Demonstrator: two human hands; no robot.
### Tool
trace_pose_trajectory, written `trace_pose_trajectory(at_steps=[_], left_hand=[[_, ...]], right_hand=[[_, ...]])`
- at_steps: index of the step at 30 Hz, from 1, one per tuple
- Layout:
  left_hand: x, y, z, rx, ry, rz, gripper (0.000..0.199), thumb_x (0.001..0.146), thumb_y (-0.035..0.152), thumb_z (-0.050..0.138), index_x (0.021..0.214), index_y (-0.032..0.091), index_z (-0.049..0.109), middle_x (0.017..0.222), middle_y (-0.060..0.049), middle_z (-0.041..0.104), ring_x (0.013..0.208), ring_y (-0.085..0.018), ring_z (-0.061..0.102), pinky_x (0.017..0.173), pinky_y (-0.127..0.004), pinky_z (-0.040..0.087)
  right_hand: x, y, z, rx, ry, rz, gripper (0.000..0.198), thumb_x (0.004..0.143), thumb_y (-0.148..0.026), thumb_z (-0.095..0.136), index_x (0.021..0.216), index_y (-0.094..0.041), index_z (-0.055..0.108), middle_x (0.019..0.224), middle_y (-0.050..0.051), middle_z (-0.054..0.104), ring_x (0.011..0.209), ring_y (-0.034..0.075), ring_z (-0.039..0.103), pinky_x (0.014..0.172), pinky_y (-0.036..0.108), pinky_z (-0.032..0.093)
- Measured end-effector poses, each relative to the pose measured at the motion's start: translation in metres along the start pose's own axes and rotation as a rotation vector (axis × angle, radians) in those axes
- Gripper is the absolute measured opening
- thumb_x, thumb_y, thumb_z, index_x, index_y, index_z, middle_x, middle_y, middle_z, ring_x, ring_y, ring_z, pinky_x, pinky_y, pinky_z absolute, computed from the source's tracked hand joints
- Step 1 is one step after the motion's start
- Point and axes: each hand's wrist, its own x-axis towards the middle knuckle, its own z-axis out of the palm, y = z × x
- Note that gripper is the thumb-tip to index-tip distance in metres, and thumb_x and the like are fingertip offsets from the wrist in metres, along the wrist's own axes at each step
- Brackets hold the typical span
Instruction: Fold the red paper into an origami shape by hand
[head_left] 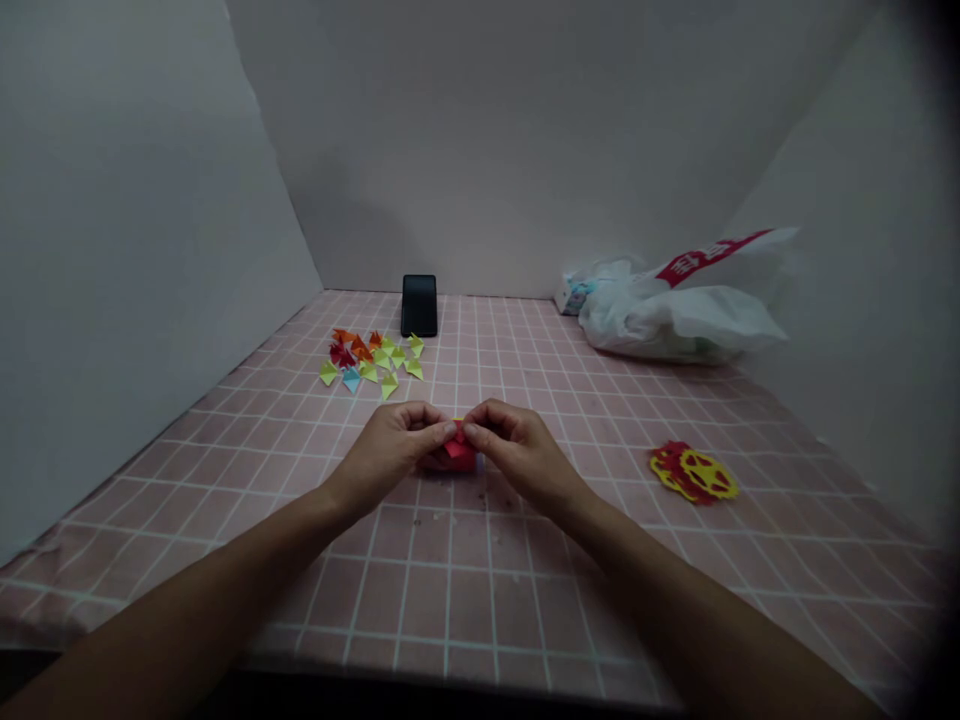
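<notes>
Between the fingertips of both hands is a small piece of folded red paper (454, 449). My left hand (405, 440) pinches its left side with thumb and forefinger. From the right, my right hand (517, 445) pinches the other side in the same way. A sliver of yellow shows at the paper's top edge. Just below and behind it, a red object (466, 464) lies low on the table, mostly covered by the hands, so its kind is unclear. Small crumbs or scraps dot the cloth in front of the hands.
Several small folded-paper pieces (364, 357) in orange, red, yellow and blue lie at the back left. Behind them a black phone (419, 305) stands propped up. A white plastic bag (675, 315) rests at the back right. Red and yellow paper cutouts (694, 472) lie right on the checked tablecloth (450, 620).
</notes>
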Motion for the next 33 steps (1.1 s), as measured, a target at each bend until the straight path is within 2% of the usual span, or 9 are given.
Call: trace_pose_trajectory(at_steps=[7, 17, 24, 33], left_hand=[[-0.0013, 0.0000, 0.0011, -0.003, 0.056, 0.043, 0.018, 0.073, 0.028, 0.077, 0.073, 0.014, 0.067, 0.069, 0.001, 0.065, 0.061, -0.009, 0.059, 0.058, -0.020, 0.048], [0.0005, -0.0019, 0.0006, 0.034, -0.024, 0.013, 0.023, 0.072, 0.034, 0.077, 0.073, 0.014, 0.067, 0.067, 0.002, 0.061, 0.057, -0.009, 0.055, 0.054, -0.020, 0.045], [0.0001, -0.0023, 0.0007, 0.035, 0.047, 0.057, 0.024, 0.072, 0.035, 0.077, 0.072, 0.014, 0.066, 0.067, 0.002, 0.062, 0.059, -0.009, 0.055, 0.057, -0.020, 0.044], [0.0019, -0.0058, -0.0014, -0.022, -0.007, -0.028, 0.025, 0.072, 0.036, 0.079, 0.074, 0.014, 0.066, 0.066, 0.002, 0.064, 0.057, -0.009, 0.059, 0.055, -0.021, 0.047]], right_hand=[[0.0005, -0.0010, -0.0002, -0.017, 0.005, -0.013, 0.015, 0.087, -0.029, 0.059, 0.077, -0.019, 0.064, 0.077, 0.001, 0.064, 0.075, 0.016, 0.057, 0.070, 0.030, 0.043], [0.0000, 0.0005, 0.0020, -0.046, 0.003, -0.004, 0.022, 0.089, -0.031, 0.054, 0.070, -0.020, 0.054, 0.071, -0.001, 0.054, 0.068, 0.015, 0.049, 0.064, 0.029, 0.038], [0.0006, -0.0023, 0.0025, 0.068, -0.043, 0.009, 0.012, 0.083, -0.029, 0.060, 0.081, -0.018, 0.061, 0.081, 0.002, 0.062, 0.077, 0.017, 0.056, 0.073, 0.031, 0.044], [-0.0001, 0.0010, 0.0024, 0.031, -0.030, 0.028, 0.012, 0.082, -0.029, 0.059, 0.078, -0.018, 0.062, 0.079, 0.003, 0.063, 0.075, 0.017, 0.057, 0.071, 0.032, 0.044]])
